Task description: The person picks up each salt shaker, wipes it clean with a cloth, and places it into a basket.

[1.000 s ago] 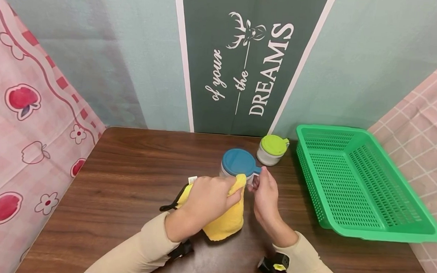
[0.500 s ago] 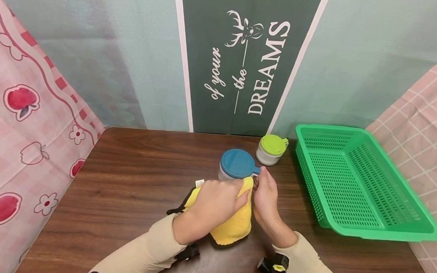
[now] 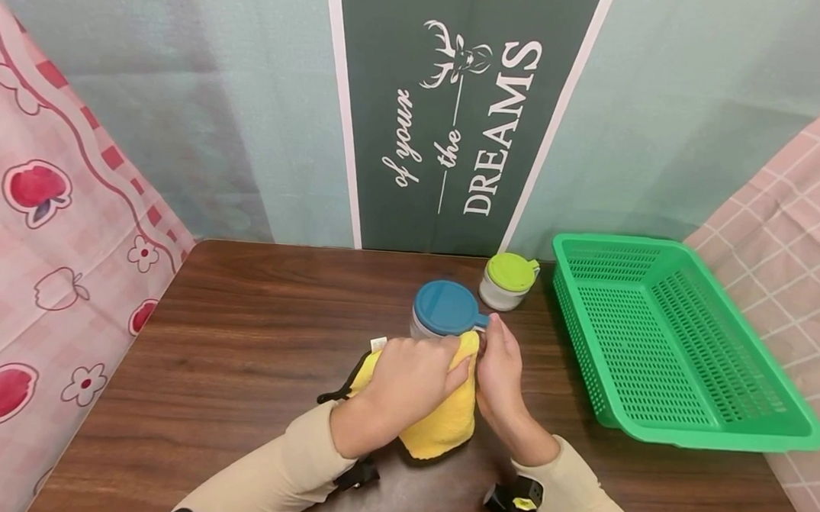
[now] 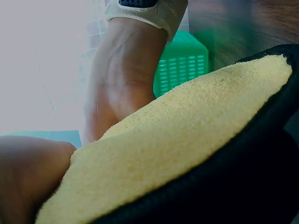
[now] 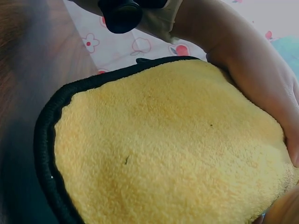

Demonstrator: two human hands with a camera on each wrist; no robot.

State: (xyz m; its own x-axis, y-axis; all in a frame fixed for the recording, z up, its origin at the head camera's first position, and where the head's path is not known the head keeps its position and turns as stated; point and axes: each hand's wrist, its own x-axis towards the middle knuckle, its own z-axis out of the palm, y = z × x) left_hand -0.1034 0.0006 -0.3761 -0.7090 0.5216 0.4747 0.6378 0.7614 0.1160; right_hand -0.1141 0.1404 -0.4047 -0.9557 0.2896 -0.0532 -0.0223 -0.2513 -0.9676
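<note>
My left hand (image 3: 407, 382) grips a yellow cloth (image 3: 444, 425) with dark edging, a black loop and a white tag. The cloth hangs against the near side of a lidded jar (image 3: 447, 306) with a blue lid. In both wrist views the cloth (image 4: 173, 144) fills much of the picture, its dark border (image 5: 46, 149) showing along the edge. My right hand (image 3: 501, 367) holds the jar at its handle, thumb on the blue lid's tab. The jar's lower front and the right fingertips are hidden behind the cloth.
A smaller jar with a green lid (image 3: 510, 276) stands behind and to the right. At the right is a green perforated basket (image 3: 584, 355) on the brown wooden table (image 3: 256, 326). Patterned cloth curtains (image 3: 75, 218) surround the table.
My left hand has moved the yellow cloth to the right and slightly nearer me along the jar, toward the handle. The right hand stays at the handle.
</note>
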